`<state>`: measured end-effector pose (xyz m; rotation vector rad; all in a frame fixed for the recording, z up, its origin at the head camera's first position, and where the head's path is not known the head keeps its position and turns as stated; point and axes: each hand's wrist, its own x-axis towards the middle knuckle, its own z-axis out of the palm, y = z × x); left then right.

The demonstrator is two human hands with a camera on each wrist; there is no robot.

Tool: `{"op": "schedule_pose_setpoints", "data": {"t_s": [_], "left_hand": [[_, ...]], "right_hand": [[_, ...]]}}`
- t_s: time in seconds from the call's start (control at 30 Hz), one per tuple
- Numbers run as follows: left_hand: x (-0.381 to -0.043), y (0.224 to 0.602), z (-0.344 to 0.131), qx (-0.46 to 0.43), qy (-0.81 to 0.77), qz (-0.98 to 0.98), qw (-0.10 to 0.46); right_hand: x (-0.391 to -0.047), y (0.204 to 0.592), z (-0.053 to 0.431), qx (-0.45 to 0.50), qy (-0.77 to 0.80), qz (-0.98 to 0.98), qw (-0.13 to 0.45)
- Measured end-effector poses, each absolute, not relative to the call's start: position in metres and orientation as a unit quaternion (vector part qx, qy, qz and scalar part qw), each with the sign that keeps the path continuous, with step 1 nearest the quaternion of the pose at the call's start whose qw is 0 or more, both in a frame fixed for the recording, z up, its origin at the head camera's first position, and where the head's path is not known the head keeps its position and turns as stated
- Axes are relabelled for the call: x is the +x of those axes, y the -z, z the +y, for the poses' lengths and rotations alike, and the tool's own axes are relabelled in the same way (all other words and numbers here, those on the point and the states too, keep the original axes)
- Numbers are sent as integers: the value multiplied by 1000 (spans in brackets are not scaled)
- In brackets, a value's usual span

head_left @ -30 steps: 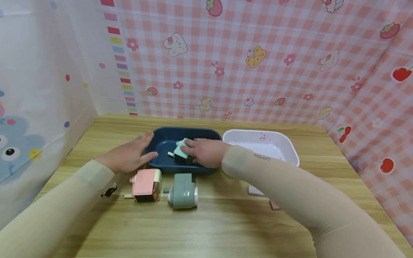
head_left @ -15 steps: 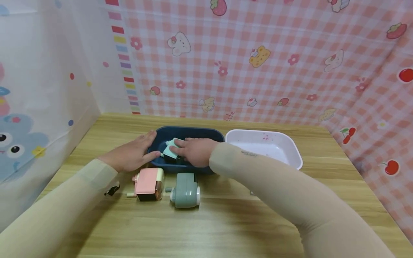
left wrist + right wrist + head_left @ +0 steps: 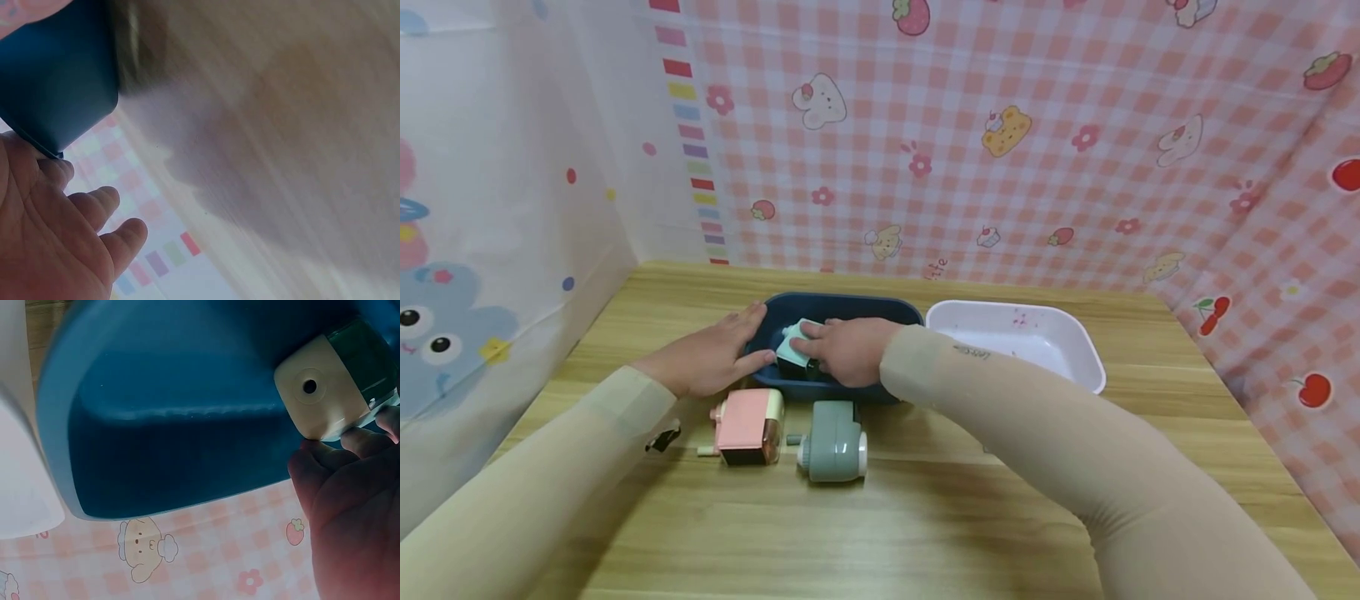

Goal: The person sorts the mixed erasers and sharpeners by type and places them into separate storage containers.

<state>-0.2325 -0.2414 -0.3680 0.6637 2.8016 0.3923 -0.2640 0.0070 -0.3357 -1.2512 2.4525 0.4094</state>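
Note:
In the head view, a mint-green pencil sharpener [image 3: 793, 346] sits at the left end of the navy tray [image 3: 831, 390]. My right hand [image 3: 859, 350] grips it, fingers over its top; the thumb is hidden. Up close in the right wrist view, the sharpener's cream face [image 3: 322, 390] has a round pencil hole, and the fingers lie along its side. My left hand [image 3: 703, 358] rests against the tray's left end, fingers extended and thumb at the front rim. Its fingertips show beside the tray wall in the left wrist view.
In front of the tray, a pink pencil sharpener [image 3: 745, 427] and a grey-green pencil sharpener [image 3: 832, 442] stand side by side on the wooden table [image 3: 880, 525]. A white tray [image 3: 1018, 333] lies to the right, partly behind my right forearm. Patterned cloth hangs behind.
My right hand has moved left inside the navy tray, bringing the mint-green pencil sharpener close to the left end. The left hand stays at the tray's end.

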Motion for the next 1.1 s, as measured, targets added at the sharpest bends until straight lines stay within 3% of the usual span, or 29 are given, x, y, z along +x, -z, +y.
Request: {"op": "schedule_pose_setpoints", "data": {"t_s": [0.67,1.1], "left_hand": [[-233,368,-241,228,-136,957,118],[-233,368,-241,225,-131,959,115]], "right_hand": [[-257,330,5,-435,-36,873,219],[-252,328,17,-469,-80,857,195]]}}
